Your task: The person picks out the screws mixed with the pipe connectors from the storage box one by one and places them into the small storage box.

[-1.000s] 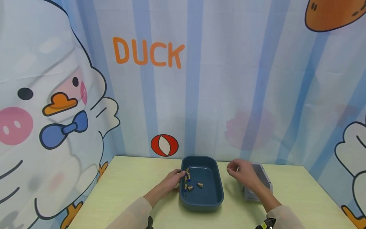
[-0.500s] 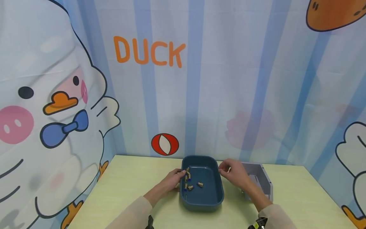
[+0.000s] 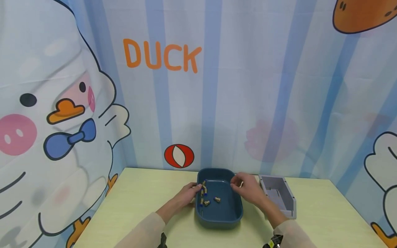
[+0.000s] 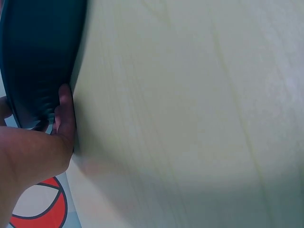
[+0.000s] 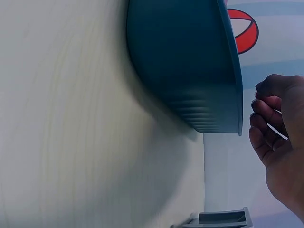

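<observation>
A dark blue plastic tub sits on the table; its left side holds several small brass fittings with blue ends, and one brass fitting lies apart near the middle. My left hand grips the tub's left wall, thumb over the rim, fingers outside and low against it in the left wrist view. Over the tub's right rim hovers my right hand, its fingers loosely bent. In the right wrist view that hand stands beside the rim, and no object shows between thumb and fingers.
To the right stands a grey open-front parts bin with a few thin dark pieces inside. Behind the pale wooden table hangs a printed cartoon curtain.
My right hand has moved left from over the grey bin to the tub's right rim, uncovering the bin. The left hand and the tub have stayed put.
</observation>
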Demonstrator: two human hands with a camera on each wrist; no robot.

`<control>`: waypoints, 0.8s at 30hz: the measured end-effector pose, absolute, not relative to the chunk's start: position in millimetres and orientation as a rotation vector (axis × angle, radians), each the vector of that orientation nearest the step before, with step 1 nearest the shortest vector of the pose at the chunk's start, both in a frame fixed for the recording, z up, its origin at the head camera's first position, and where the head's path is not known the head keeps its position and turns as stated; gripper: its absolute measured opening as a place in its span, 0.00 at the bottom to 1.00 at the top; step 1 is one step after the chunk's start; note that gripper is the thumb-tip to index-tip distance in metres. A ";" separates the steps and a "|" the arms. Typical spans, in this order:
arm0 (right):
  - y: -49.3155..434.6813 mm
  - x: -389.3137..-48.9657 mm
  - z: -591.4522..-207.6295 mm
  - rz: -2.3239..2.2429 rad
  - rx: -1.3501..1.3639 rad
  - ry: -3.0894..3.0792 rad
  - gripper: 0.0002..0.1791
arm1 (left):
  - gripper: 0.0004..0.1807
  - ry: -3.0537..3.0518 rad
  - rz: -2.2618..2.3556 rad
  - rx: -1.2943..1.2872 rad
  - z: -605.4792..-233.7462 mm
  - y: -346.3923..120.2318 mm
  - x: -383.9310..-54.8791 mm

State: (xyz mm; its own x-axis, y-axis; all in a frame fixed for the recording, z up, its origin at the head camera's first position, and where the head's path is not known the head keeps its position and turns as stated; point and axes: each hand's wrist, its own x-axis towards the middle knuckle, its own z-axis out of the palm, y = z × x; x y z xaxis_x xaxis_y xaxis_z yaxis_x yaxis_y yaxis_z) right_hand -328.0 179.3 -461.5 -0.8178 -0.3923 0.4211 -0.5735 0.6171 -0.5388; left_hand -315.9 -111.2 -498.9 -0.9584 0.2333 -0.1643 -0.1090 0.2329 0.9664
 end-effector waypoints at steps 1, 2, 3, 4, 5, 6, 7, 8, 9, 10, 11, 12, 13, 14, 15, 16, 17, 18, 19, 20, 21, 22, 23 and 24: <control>177.8 -327.7 -461.4 0.995 0.785 -2.587 0.03 | 0.34 2.236 1.786 0.114 -498.9 -111.2 -316.1; 176.5 -327.5 -461.2 0.993 0.784 -2.589 0.03 | 0.34 2.239 1.784 0.112 -498.9 -111.1 -316.3; 175.4 -327.4 -461.1 0.992 0.794 -2.585 0.03 | 0.34 2.241 1.781 0.109 -498.8 -111.1 -316.4; 174.4 -327.5 -461.0 0.992 0.795 -2.586 0.03 | 0.34 2.241 1.780 0.107 -498.7 -111.0 -316.5; 173.3 -327.5 -460.9 0.993 0.797 -2.585 0.02 | 0.34 2.241 1.778 0.103 -498.5 -111.0 -316.6; 172.1 -327.6 -461.1 0.992 0.800 -2.582 0.03 | 0.34 2.244 1.776 0.100 -498.3 -110.9 -316.6; 171.0 -327.5 -461.2 0.993 0.806 -2.581 0.03 | 0.34 2.245 1.774 0.097 -498.1 -110.8 -316.6; 170.0 -327.7 -461.5 0.993 0.811 -2.578 0.03 | 0.34 2.244 1.774 0.095 -497.9 -110.7 -316.6; 168.8 -327.8 -461.8 0.995 0.816 -2.575 0.03 | 0.34 2.243 1.775 0.093 -497.7 -110.7 -316.6; 167.3 -327.7 -461.9 0.997 0.810 -2.579 0.04 | 0.33 2.244 1.774 0.092 -497.5 -110.6 -316.5; 166.1 -327.7 -462.1 0.999 0.810 -2.577 0.04 | 0.33 2.244 1.775 0.092 -497.3 -110.5 -316.4; 164.7 -327.6 -462.3 1.000 0.809 -2.580 0.04 | 0.33 2.245 1.774 0.092 -497.2 -110.4 -316.2; 163.4 -327.3 -462.1 1.005 0.805 -2.581 0.04 | 0.33 2.243 1.776 0.092 -497.1 -110.4 -316.1; 162.0 -327.3 -462.2 1.004 0.805 -2.579 0.04 | 0.33 2.243 1.777 0.092 -497.0 -110.3 -316.0; 160.6 -327.1 -462.0 1.007 0.801 -2.582 0.04 | 0.33 2.243 1.777 0.091 -496.9 -110.3 -316.0; 159.3 -326.8 -461.9 1.012 0.801 -2.582 0.04 | 0.33 2.243 1.778 0.091 -496.9 -110.3 -316.0; 158.0 -326.3 -461.7 1.016 0.800 -2.585 0.04 | 0.33 2.240 1.780 0.092 -497.0 -110.3 -316.1; 156.8 -326.3 -461.7 1.016 0.803 -2.587 0.04 | 0.33 2.241 1.779 0.091 -497.1 -110.4 -316.2; 155.6 -326.1 -461.6 1.019 0.806 -2.589 0.04 | 0.33 2.240 1.781 0.090 -497.3 -110.3 -316.4; 154.6 -326.0 -461.6 1.019 0.811 -2.591 0.04 | 0.33 2.240 1.781 0.091 -497.5 -110.3 -316.5; 153.5 -325.6 -461.3 1.022 0.809 -2.597 0.04 | 0.33 2.239 1.783 0.092 -497.7 -110.3 -316.5; 152.4 -325.3 -461.2 1.026 0.813 -2.597 0.04 | 0.33 2.238 1.784 0.092 -497.8 -110.3 -316.6; 151.3 -325.1 -461.0 1.028 0.816 -2.599 0.03 | 0.33 2.238 1.785 0.092 -498.0 -110.4 -316.7; 150.2 -325.0 -461.1 1.033 0.821 -2.595 0.03 | 0.33 2.237 1.786 0.093 -498.2 -110.4 -316.7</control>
